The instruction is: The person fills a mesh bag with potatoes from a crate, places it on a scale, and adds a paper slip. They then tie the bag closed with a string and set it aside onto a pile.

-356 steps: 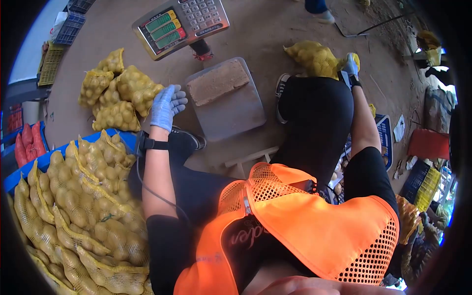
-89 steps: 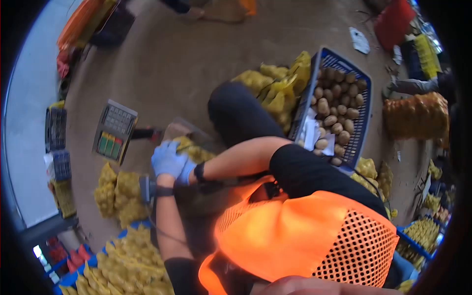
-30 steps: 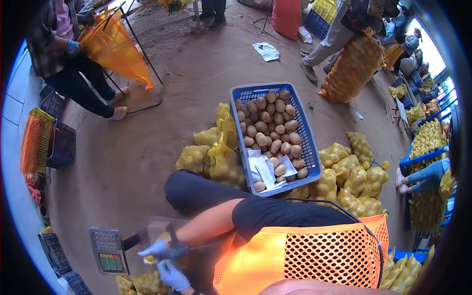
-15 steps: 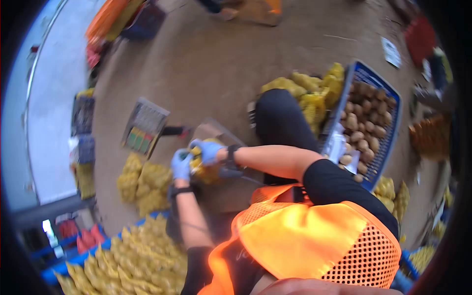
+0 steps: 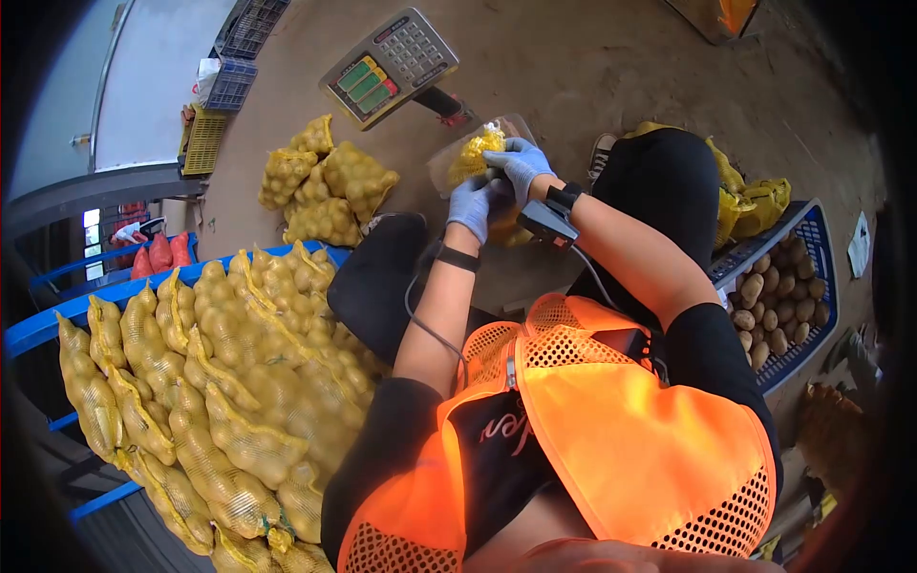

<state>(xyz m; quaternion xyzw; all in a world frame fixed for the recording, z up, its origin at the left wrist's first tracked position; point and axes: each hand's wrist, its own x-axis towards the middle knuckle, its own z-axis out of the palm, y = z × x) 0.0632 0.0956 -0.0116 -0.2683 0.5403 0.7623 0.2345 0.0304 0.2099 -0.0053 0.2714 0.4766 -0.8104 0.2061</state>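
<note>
A yellow mesh bag [image 5: 470,160] stands over the clear plate of a floor scale, its gathered top poking out beyond my gloved hands. My right hand [image 5: 523,167] pinches the bag near its top, fingers pressed together. Close against it, my left hand [image 5: 469,207] is closed at the bag's near side, its fingertips partly hidden. Something small and dark shows between the two hands; I cannot make out its kind. More yellow mesh is visible just below my hands. The scale's display [image 5: 390,67], with keypad and green screens, rises beyond them on a post.
Filled mesh bags [image 5: 325,181] sit on the floor left of the scale. A blue-railed rack [image 5: 29,332] at lower left holds rows of filled bags. To the right, a blue crate [image 5: 823,258] holds loose potatoes [image 5: 774,298], beside more yellow mesh bags [image 5: 761,205].
My view has turned, so the hands, scale and crate appear farther right and the rack shows more fully. Both hands remain together at the mesh bag.
</note>
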